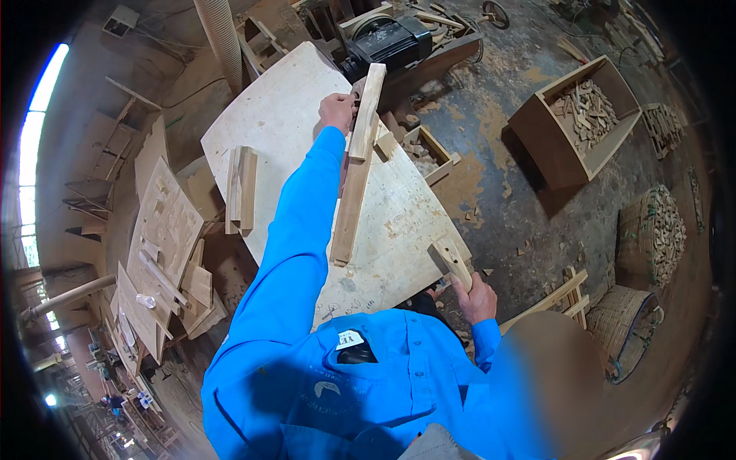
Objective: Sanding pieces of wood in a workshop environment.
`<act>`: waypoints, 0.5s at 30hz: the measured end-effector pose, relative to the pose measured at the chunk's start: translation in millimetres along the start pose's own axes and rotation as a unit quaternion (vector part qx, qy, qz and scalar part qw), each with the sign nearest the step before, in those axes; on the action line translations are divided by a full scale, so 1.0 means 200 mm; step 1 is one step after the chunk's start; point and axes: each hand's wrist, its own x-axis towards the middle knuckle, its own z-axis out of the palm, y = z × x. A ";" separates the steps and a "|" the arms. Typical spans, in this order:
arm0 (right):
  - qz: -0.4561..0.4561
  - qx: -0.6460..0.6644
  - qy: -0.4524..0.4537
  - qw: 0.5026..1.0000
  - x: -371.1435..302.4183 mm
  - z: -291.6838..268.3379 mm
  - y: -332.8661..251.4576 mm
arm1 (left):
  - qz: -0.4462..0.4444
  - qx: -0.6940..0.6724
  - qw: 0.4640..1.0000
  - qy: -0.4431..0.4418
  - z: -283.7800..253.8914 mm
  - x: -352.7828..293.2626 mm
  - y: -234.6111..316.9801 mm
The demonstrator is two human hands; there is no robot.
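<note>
My left hand [337, 112] reaches far across a pale wooden worktable [287, 126], its fingers curled by the table's far edge. What they grip, if anything, is hidden. Just to its right, a light wooden bar [369, 107] lies over the end of a long brown wooden strip [351, 211] that runs back toward me. At the table's near right corner, my right hand [477, 297] is closed around the end of a short wooden piece [452, 261] with dark holes in it. Another pale scrap of wood lies beneath that piece.
A black motor [391, 47] stands beyond the table. Several wooden strips [241, 188] lie at the table's left side. On the floor to the right are a wooden box [544, 138] of offcuts and wicker baskets [636, 253]. Boards [165, 245] lean at left.
</note>
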 end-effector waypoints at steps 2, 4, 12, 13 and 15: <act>-0.002 -0.006 -0.008 1.000 0.01 0.01 0.01 | 0.001 -0.005 1.000 0.017 0.01 -0.02 0.01; -0.007 -0.002 -0.004 1.000 0.00 0.01 0.02 | 0.003 0.010 1.000 0.022 0.02 -0.03 0.02; -0.008 0.008 -0.013 1.000 0.01 -0.01 -0.01 | 0.018 0.029 0.999 0.041 0.01 -0.04 0.04; 0.000 0.019 -0.025 0.999 0.01 -0.03 -0.03 | 0.017 0.030 0.998 0.044 0.00 -0.03 0.04; 0.008 0.028 -0.035 0.999 0.01 -0.02 -0.02 | 0.016 0.028 0.998 0.047 0.01 -0.02 0.04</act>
